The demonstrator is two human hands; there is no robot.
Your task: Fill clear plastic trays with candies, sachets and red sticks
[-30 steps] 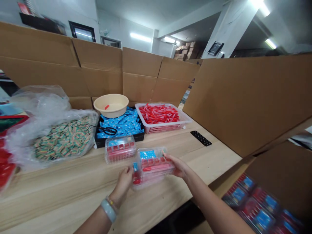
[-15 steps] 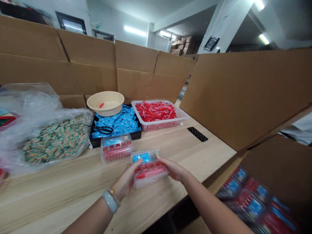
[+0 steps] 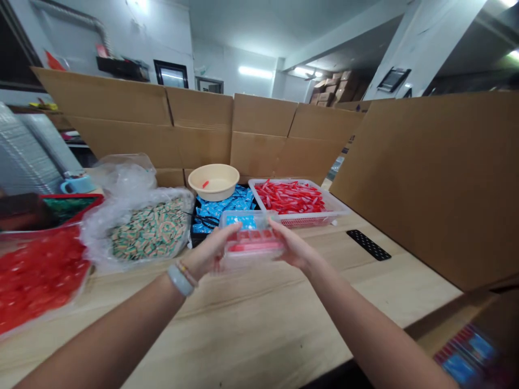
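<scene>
A clear plastic box [image 3: 254,247] is held between my two hands above the wooden table. Inside it are a blue packet, a row of red square pieces and a long red piece, all slightly blurred. My left hand [image 3: 211,249] grips the box's left side, and my right hand [image 3: 295,246] grips the right side. Just behind the box lie blue packets [image 3: 233,202] in a black tray. To the right of them, a white basket [image 3: 330,208] holds red slender pieces [image 3: 290,197]. Whether a second box sits behind or under the held one, I cannot tell.
A cream basin [image 3: 214,186] rests on the blue packets. Leftward are a plastic bag [image 3: 97,237] of small striped pieces and a heap of red pieces [image 3: 40,270]. A black perforated strip [image 3: 368,245] lies right. Cardboard [image 3: 425,178] walls the table; packed boxes [image 3: 466,356] sit lower right.
The view has swung left, bringing the red heap into sight. My hands have carried the box toward the back of the table; the other clear box no longer shows separately.
</scene>
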